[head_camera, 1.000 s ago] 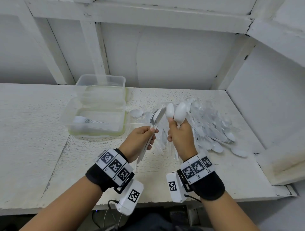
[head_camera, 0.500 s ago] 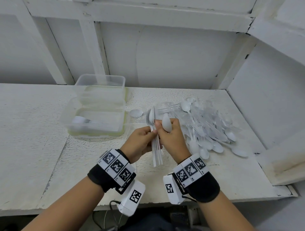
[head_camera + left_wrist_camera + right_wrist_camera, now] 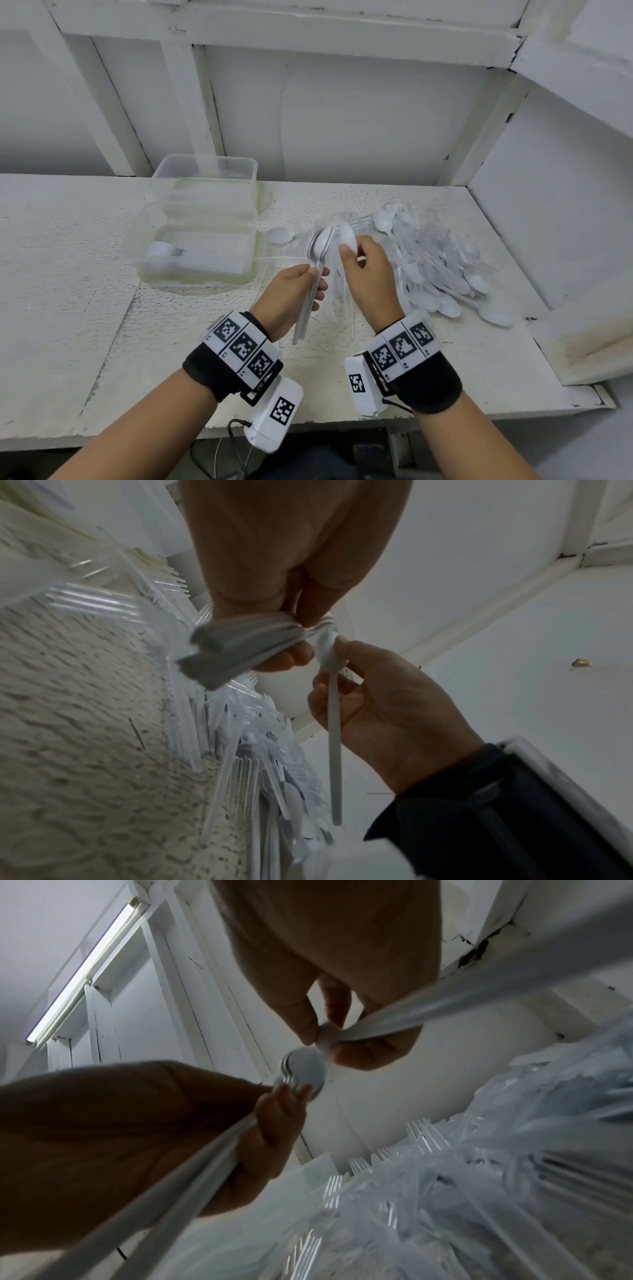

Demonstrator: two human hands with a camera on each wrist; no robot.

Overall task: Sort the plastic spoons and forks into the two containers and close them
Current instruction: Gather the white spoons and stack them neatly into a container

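My left hand (image 3: 317,281) grips a bundle of white plastic spoons (image 3: 322,245) by the handles, bowls up; their handle ends (image 3: 240,647) fan out below the fingers. Just to its right, my right hand (image 3: 349,253) pinches one white spoon (image 3: 347,236) near its bowl, with the handle (image 3: 334,737) running down across the palm. Both hands hover above the table, close together. A pile of clear forks and white spoons (image 3: 445,267) lies to the right. Two clear containers stand open at the left: the near container (image 3: 195,279) holds a few forks (image 3: 178,251), the far container (image 3: 243,168) looks empty.
A lone white spoon (image 3: 281,235) lies between the near container and the pile. A white wall and slanted beams close in the back and right of the table (image 3: 68,291). A raised ledge (image 3: 582,335) sits at the right front corner.
A second ago my right hand held two spoons. The hands met at the bundle half a second ago and have since drawn slightly apart. My right hand holds one spoon now.
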